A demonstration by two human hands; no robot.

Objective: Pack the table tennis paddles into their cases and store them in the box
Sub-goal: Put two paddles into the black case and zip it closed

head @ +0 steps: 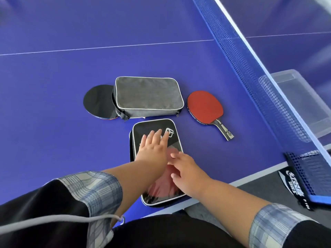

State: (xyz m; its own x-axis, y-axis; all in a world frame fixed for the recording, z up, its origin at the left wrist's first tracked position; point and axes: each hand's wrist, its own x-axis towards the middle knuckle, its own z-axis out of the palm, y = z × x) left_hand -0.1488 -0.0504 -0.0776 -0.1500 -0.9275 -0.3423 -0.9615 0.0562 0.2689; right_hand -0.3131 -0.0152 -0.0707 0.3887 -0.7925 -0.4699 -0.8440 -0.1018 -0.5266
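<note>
The left hand (152,149) is pressing spread fingers flat on the black glossy paddle case (157,163) lying at the blue worktop's (71,122) near edge; the right hand (188,169) is resting open-fingered beside it, gripping nothing.

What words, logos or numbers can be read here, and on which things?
None reads for sure.
Net post strap: large white lettering and a swoosh logo, upside down, too distorted to read.
Red paddle: small white print along the rim, too small; a mark on the handle, unreadable.
Black case: a white outline logo by the left hand's fingertips, no letters legible.
Grey case: no text visible.
</note>
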